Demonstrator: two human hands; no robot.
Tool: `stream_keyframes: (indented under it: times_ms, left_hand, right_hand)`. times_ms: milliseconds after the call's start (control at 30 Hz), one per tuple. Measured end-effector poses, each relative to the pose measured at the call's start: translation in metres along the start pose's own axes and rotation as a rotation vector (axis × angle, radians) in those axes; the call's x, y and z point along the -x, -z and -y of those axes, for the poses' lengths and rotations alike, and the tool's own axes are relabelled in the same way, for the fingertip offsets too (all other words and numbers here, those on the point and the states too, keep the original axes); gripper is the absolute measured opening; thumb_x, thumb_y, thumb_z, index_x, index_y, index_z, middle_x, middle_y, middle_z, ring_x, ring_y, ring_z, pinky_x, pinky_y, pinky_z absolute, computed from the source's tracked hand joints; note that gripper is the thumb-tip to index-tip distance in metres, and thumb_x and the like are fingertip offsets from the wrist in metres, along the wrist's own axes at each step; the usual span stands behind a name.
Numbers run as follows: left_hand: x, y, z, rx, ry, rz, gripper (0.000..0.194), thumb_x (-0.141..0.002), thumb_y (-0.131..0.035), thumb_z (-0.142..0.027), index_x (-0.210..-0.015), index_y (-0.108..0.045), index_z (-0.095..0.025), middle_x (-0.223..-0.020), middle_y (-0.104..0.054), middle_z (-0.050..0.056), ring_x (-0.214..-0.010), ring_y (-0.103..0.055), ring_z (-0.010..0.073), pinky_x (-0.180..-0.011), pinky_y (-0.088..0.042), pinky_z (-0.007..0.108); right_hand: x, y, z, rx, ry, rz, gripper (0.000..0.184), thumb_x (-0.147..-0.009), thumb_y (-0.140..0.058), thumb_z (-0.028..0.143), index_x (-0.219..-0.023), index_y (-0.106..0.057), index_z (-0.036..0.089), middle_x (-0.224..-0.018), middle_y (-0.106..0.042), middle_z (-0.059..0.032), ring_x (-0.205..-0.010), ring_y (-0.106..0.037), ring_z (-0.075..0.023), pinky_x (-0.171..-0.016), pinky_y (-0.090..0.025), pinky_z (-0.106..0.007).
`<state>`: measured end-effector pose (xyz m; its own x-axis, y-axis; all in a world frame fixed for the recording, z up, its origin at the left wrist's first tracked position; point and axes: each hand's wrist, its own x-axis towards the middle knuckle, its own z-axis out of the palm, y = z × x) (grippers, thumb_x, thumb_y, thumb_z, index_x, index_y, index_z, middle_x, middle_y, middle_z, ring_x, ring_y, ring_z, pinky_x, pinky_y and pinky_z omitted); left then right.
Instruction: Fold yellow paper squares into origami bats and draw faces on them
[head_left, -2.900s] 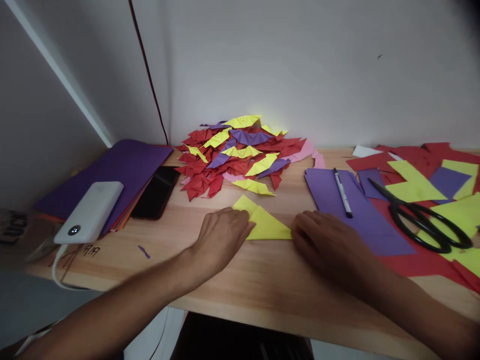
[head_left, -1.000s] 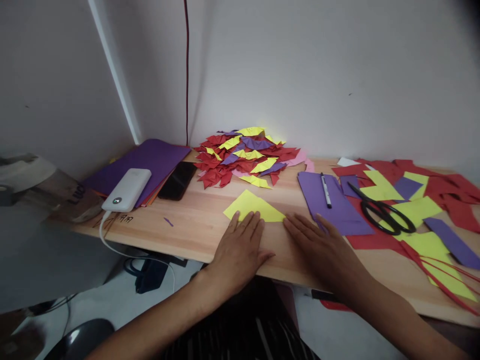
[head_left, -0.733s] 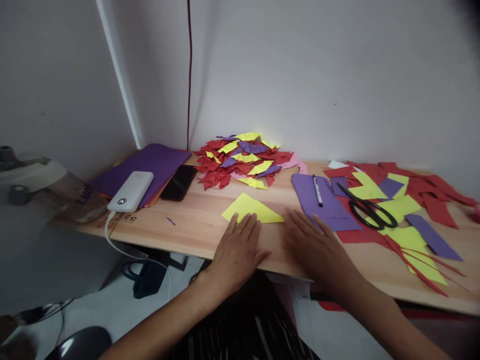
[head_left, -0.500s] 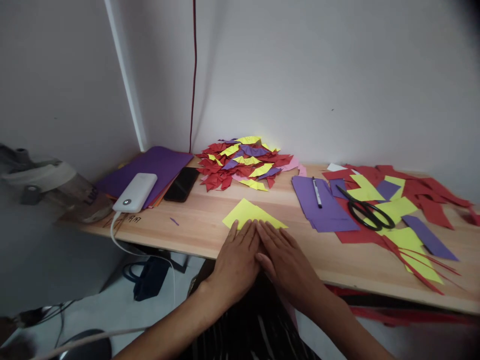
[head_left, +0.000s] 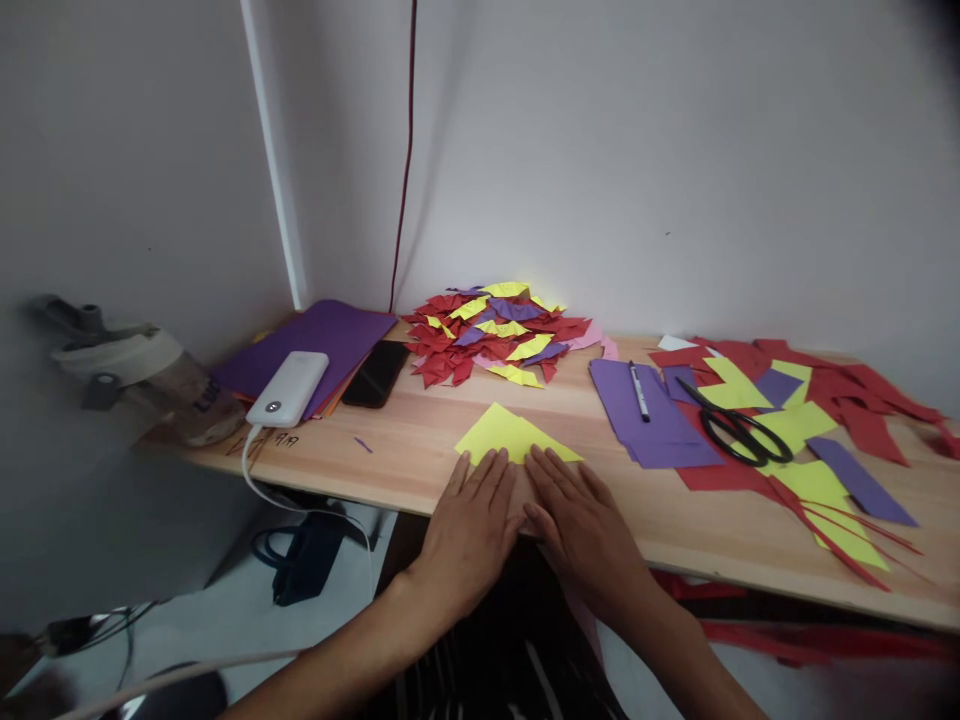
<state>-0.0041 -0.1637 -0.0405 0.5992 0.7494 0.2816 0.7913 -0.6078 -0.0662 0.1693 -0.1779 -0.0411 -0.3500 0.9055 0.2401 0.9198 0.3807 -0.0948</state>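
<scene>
A yellow sheet of paper, folded into a triangle, lies flat near the front edge of the wooden table. My left hand rests palm down with fingers stretched out, its fingertips on the paper's near edge at the left. On the right part of that edge lie the fingertips of my right hand, also flat and outstretched. A narrow gap separates the two hands. Behind the sheet is a heap of folded red, yellow and purple paper pieces.
To the right are purple sheets with a pen, black scissors and loose paper scraps. To the left stand or lie a phone, a white power bank with a cable, purple sheets and a bottle.
My hands have slid apart along the paper's near edge, opening a gap between them. The whole view has shifted slightly, with things appearing a little farther right and lower.
</scene>
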Motion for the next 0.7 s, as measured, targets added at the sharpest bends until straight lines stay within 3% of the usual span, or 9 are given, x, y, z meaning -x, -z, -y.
stream_keyframes:
  times_ms: [200,433,700]
  left_hand:
    - [0.003,0.002,0.002,0.059,0.021,0.001,0.053,-0.097,-0.031,-0.041,-0.138,-0.044,-0.010,-0.147,-0.042,0.011,-0.138,-0.035,0.0235,-0.115,-0.027,0.049]
    - [0.006,0.002,0.002,0.119,0.017,-0.018,0.067,-0.091,-0.041,-0.054,-0.139,-0.041,-0.008,-0.148,-0.038,0.016,-0.139,-0.032,0.0273,-0.116,-0.022,0.051]
    - [0.007,-0.001,0.003,0.132,0.007,-0.051,0.070,-0.087,-0.051,-0.052,-0.140,-0.039,-0.007,-0.148,-0.038,0.017,-0.139,-0.033,0.0275,-0.116,-0.023,0.050]
  right_hand:
    - [0.001,-0.001,0.004,0.046,-0.015,-0.028,0.047,-0.097,-0.036,0.030,-0.141,-0.043,0.013,-0.147,-0.041,-0.0097,-0.137,-0.036,-0.0238,-0.110,-0.029,-0.048]
    - [0.012,0.000,-0.009,0.133,-0.171,-0.087,0.046,-0.097,-0.035,0.032,-0.136,-0.048,0.011,-0.145,-0.044,-0.0148,-0.133,-0.042,-0.0270,-0.106,-0.034,-0.049]
    - [0.014,0.007,-0.013,0.129,-0.196,-0.074,0.047,-0.096,-0.036,0.033,-0.135,-0.048,0.011,-0.143,-0.046,-0.0156,-0.133,-0.042,-0.0290,-0.105,-0.034,-0.053]
